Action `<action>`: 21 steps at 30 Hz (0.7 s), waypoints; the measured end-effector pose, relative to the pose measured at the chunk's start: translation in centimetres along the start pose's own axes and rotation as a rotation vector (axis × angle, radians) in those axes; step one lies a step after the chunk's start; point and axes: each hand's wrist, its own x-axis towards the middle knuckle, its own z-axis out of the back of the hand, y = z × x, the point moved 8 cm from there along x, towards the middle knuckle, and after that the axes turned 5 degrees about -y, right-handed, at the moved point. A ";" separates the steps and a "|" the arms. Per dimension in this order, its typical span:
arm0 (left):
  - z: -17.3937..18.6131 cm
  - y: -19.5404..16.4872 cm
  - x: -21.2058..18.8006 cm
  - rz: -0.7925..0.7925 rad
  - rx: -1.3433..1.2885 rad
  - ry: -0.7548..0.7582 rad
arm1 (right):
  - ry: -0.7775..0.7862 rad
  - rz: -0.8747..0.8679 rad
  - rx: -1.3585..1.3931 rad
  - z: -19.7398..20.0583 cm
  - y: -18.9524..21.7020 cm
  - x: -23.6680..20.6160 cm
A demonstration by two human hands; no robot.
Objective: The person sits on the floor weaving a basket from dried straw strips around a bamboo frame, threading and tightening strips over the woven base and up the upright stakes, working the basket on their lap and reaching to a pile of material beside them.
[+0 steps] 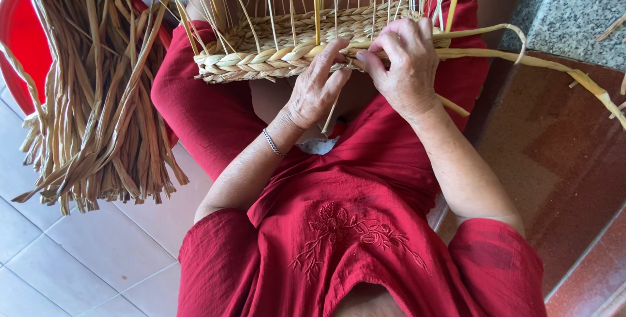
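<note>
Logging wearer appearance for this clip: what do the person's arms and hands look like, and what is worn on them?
Both hands are bare, with no gloves or rings visible. The left hand has a thin silver chain bracelet at the wrist. The right hand has a bare wrist. Loose red short sleeves end near the elbows.

- Soft, even daylight fills the scene; nothing looks dim.
- Shadows are faint, pooling under the woven basket (293,46).
- A mild sheen lies on the polished stone ledge (561,160).
- Focus is sharp throughout, with slight wide-angle stretching at the edges.
</note>
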 end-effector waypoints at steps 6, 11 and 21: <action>-0.7 0.3 0.5 -0.007 0.037 -0.076 | -0.021 0.092 -0.123 -1.1 -0.1 -0.6; -3.1 4.7 2.9 0.356 -0.035 -0.034 | 0.044 0.056 -0.067 -0.8 -1.4 -1.4; -4.2 3.2 4.6 0.126 0.205 0.010 | 0.108 0.153 -0.355 4.6 1.1 -2.7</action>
